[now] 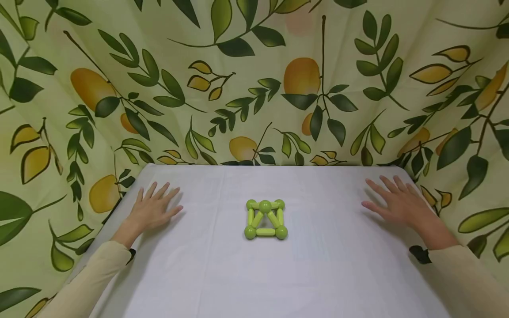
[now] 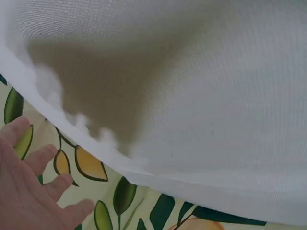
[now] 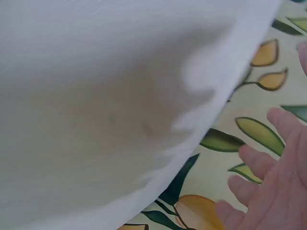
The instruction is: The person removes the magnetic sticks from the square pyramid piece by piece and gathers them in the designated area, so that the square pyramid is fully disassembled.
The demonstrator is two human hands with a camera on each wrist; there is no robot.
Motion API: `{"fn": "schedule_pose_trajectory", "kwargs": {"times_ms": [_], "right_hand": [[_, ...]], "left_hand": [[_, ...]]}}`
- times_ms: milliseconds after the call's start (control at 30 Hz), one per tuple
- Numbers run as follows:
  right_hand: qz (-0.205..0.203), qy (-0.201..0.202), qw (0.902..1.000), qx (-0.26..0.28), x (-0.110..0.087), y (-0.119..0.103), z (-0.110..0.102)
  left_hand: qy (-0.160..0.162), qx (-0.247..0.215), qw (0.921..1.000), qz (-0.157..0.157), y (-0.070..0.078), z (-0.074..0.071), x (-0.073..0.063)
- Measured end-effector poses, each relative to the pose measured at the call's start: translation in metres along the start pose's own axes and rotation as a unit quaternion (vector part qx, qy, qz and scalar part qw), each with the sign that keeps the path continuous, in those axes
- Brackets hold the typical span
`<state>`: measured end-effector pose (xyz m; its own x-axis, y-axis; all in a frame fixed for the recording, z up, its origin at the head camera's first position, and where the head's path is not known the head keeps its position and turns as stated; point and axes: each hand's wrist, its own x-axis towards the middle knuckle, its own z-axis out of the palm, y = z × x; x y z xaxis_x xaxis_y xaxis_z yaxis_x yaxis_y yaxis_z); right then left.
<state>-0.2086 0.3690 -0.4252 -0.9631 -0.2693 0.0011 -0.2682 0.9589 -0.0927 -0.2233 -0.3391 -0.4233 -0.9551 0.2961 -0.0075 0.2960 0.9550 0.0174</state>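
A light green frame of balls and short rods (image 1: 265, 232) stands on the white-covered table (image 1: 254, 282), near its middle. Four-sided at the base, it has one ball raised on slanting rods. Well to its left, my left hand (image 1: 153, 211) is held over the table with fingers spread and nothing in it. On the far side, my right hand (image 1: 399, 205) hovers likewise, fingers apart and holding nothing. Both wrist views show the palm side of the left hand (image 2: 29, 182) and right hand (image 3: 278, 177), each with a shadow on the white cloth.
A curtain (image 1: 262, 106) printed with leaves and orange fruit hangs behind the table and along both sides. The table's back edge (image 1: 318, 166) meets it. Dark bands (image 1: 420, 255) show at the cuffs of both light sleeves.
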Motion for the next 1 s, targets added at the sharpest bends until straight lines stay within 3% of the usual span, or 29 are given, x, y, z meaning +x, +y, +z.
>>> {"fn": "schedule_pose_trajectory", "kwargs": {"times_ms": [167,267,433,567,733,867,1000], "right_hand": [[0.002,-0.014,0.9965,0.083,0.007,-0.005,-0.007],[-0.001,-0.015,0.9875,0.157,0.008,-0.01,-0.009],[-0.036,0.041,0.9661,0.253,0.008,-0.02,-0.008],[-0.071,0.072,0.9473,0.304,0.014,-0.031,-0.007],[-0.087,0.047,0.9251,0.366,0.023,-0.047,-0.003],[-0.079,0.014,0.9143,0.397,0.03,-0.062,-0.001],[-0.081,0.005,0.9018,0.424,0.039,-0.077,0.0]], "left_hand": [[0.03,-0.068,0.9969,0.026,-0.003,0.0,0.003],[0.041,-0.146,0.9875,0.042,-0.003,0.0,0.006],[0.055,-0.28,0.9554,0.077,0.006,0.002,0.012],[0.061,-0.342,0.9327,0.098,0.02,0.001,0.016],[0.043,-0.398,0.911,0.1,0.04,-0.003,0.023],[0.024,-0.438,0.8929,0.103,0.056,-0.006,0.027],[0.0,-0.472,0.8748,0.111,0.075,-0.007,0.032]]}}
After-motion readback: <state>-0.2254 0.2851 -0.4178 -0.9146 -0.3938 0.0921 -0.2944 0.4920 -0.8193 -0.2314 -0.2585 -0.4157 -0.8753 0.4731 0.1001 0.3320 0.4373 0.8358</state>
